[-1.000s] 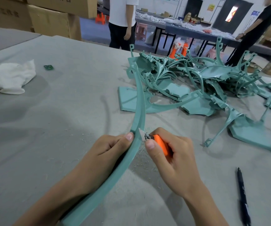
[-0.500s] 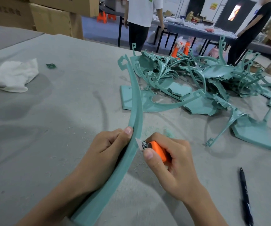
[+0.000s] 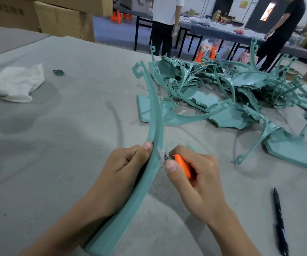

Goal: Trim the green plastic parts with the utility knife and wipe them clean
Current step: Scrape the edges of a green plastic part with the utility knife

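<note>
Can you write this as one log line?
left hand: holds curved green part | right hand: orange utility knife, blade at its edge | white cloth: aside

One curved green part (image 3: 156, 117) arcs upward, orange utility knife (image 3: 182, 165) at its edge.

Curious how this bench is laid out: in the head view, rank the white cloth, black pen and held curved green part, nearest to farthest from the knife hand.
1. Curved green part: directly left of the right hand, utility knife at its edge.
2. Black pen: on the table to the right.
3. White cloth: far left across the table.
</note>
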`<state>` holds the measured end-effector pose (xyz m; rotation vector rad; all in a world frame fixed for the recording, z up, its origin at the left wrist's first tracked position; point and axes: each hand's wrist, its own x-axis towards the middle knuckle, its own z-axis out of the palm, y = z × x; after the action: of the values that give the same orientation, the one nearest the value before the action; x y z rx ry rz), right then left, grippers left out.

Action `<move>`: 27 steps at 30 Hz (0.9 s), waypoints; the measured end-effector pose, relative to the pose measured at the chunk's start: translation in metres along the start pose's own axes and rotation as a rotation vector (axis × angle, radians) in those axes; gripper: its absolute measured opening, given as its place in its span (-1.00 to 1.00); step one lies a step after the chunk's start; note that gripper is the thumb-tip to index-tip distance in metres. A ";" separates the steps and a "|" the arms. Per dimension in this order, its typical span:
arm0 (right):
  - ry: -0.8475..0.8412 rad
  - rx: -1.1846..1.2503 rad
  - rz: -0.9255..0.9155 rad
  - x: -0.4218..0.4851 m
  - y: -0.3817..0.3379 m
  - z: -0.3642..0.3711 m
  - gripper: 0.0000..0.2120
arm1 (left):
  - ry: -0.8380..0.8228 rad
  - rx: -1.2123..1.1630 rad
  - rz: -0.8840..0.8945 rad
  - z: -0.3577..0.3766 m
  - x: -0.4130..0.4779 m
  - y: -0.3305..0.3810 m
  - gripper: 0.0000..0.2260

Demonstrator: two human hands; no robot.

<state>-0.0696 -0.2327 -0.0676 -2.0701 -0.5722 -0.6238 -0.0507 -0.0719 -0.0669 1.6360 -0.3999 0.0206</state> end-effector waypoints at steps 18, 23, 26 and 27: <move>0.002 0.037 0.010 0.003 -0.004 0.003 -0.69 | 0.000 -0.020 0.007 0.001 -0.001 -0.001 -0.55; 0.030 -0.008 0.045 0.003 0.001 0.001 -0.61 | -0.030 0.003 0.007 0.001 -0.002 -0.002 -0.54; 0.044 -0.032 0.063 0.003 0.004 -0.002 -0.59 | -0.058 0.002 0.008 0.002 -0.002 -0.002 -0.55; 0.045 -0.035 0.064 0.003 0.005 -0.003 -0.60 | -0.064 0.002 0.010 0.003 -0.002 -0.002 -0.56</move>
<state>-0.0649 -0.2371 -0.0670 -2.0933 -0.4706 -0.6453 -0.0530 -0.0738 -0.0696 1.6398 -0.4568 -0.0235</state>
